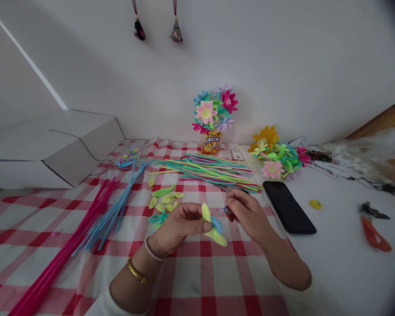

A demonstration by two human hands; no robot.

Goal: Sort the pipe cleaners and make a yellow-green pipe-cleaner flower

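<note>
My left hand (179, 228) pinches a pipe-cleaner flower piece (220, 238) with pale yellow petals and a light blue part behind them. Just to its right, my right hand (248, 214) is closed on a small bluish-white object (225, 210), too small to name. Both hands are above the checked cloth, a short gap between them. Beyond my left hand lie several loose yellow-green petal loops (167, 199) and a teal looped piece (158, 218). My fingers partly hide the flower piece.
Pipe cleaners lie in a mixed pile (210, 172), a blue bunch (118, 208) and a pink bunch (82, 224). A cup of flowers (211, 142) stands at the back. Right are a flower bunch (279, 160), a phone (289, 208) and orange-handled pliers (375, 235). A white box (52, 149) is left.
</note>
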